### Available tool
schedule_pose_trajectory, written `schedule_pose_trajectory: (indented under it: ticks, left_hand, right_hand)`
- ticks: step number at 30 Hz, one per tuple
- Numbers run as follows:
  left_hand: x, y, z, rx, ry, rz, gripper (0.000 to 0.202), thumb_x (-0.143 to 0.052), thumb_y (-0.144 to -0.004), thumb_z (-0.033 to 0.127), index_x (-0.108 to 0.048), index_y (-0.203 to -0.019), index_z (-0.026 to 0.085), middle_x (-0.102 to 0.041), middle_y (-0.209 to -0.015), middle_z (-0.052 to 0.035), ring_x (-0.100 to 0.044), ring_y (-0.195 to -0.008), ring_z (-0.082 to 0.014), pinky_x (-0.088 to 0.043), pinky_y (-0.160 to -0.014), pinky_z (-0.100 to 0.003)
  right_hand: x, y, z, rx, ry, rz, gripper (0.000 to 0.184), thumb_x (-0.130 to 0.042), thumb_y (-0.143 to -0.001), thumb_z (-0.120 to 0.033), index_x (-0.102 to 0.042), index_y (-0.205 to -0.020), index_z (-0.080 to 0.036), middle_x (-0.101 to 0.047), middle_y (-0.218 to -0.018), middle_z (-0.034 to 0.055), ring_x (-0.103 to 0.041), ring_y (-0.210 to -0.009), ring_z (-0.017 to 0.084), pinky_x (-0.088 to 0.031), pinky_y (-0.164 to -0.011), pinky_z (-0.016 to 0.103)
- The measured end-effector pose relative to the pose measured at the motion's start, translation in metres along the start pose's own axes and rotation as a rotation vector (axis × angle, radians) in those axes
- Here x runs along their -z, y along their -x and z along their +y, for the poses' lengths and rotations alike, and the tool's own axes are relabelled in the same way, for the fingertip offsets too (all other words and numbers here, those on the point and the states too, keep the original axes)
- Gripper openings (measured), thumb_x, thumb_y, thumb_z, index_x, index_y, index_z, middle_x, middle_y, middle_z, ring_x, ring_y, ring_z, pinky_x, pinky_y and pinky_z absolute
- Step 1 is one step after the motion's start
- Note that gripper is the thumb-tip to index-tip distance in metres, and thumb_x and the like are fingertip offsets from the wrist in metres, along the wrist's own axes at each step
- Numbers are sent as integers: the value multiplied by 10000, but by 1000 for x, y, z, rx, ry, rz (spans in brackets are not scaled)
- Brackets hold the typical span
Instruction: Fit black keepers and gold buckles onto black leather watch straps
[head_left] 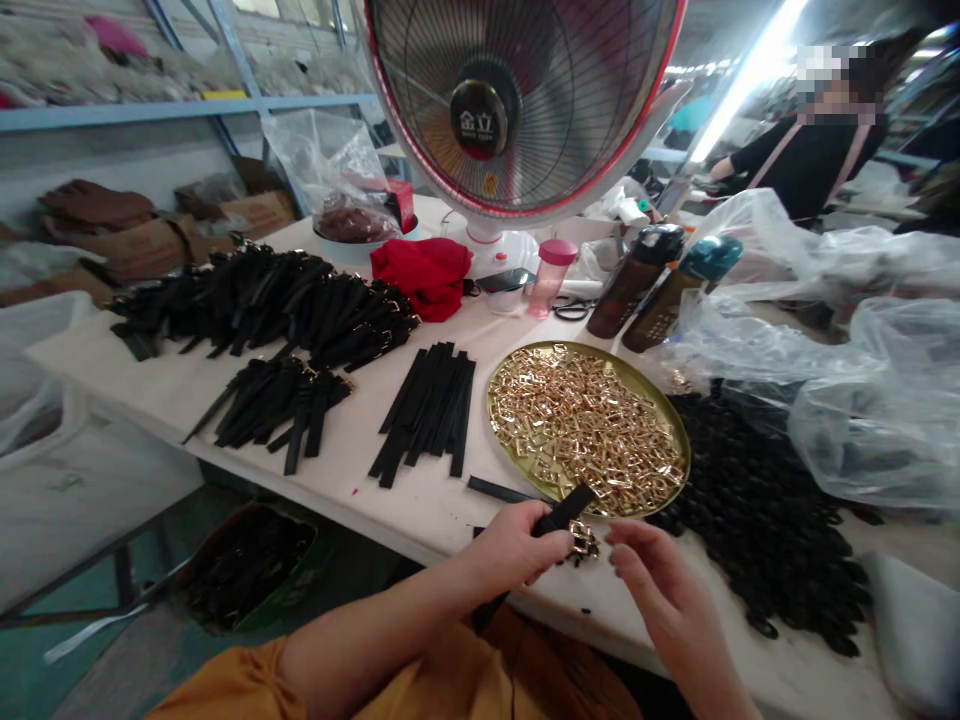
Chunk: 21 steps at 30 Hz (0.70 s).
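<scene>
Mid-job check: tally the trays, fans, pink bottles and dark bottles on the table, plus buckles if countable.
Tray: 1
Fan: 1
Pink bottle: 1
Dark bottles: 2
Total: 5, leaving out the buckles, which overlap too much to count.

A flat black strap (571,505) is pinched in the left hand (521,545), its upper end slanting up and to the right towards the near rim of the round tray (491,412). Shiny gold buckles (582,540) show right by those fingertips — whether one is threaded on the strap is too small to tell — and the right hand (664,575), fingers curled and apart from the strap, is just beside them.
</scene>
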<state>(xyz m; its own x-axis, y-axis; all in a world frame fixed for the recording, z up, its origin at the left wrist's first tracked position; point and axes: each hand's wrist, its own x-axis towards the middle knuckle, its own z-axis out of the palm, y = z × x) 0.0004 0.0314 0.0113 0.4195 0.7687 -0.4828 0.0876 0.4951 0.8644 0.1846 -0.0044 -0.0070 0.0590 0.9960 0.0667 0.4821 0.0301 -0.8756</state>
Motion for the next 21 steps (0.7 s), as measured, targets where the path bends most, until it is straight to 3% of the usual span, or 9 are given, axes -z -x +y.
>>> schedule_pose_trajectory:
  ticks: [2, 5, 11, 14, 21]
  left_hand:
    - [-4, 2, 3, -25, -24, -15, 104, -489, -688, 237, -472, -760, 164, -367, -442, 93, -317, -356, -45, -250, -345, -156]
    - [-7, 5, 5, -51, -95, -33, 122, -502, -684, 255, -481, -755, 158, -391, -470, 80, -334, -376, -46, -267, -354, -157]
    - [-1, 8, -3, -116, -90, -61, 215, -478, -746, 373, -441, -756, 162, -386, -491, 79, -329, -389, -46, -274, -382, -167]
    - [-2, 7, -6, -135, -124, -76, 249, -494, -740, 401, -457, -786, 159, -395, -514, 78, -342, -410, -51, -279, -410, -175]
    - [-17, 4, -9, -215, -361, 76, 195, -528, -680, 317, -556, -706, 126, -496, -616, 28, -417, -586, -90, -312, -523, -192]
  right_hand:
    - [-14, 5, -14, -146, -239, -90, 292, -554, -756, -455, -583, -894, -199, -592, -699, 29, -539, -621, 167, -455, -580, 293]
    - [-26, 9, -15, -313, -441, -108, 274, -609, -720, -459, -596, -777, -191, -526, -571, -14, -484, -565, 137, -420, -553, 258]
    - [-22, 9, -6, -493, -751, -49, 228, -683, -675, -399, -616, -736, -189, -541, -650, -17, -459, -571, 109, -406, -556, 232]
    - [-21, 11, -10, -526, -806, -19, 233, -706, -646, -393, -614, -712, -189, -546, -663, -22, -458, -562, 100, -406, -547, 220]
    - [-35, 20, -15, -424, -651, 48, 239, -651, -692, -409, -570, -778, -201, -542, -685, -24, -477, -601, 122, -419, -587, 248]
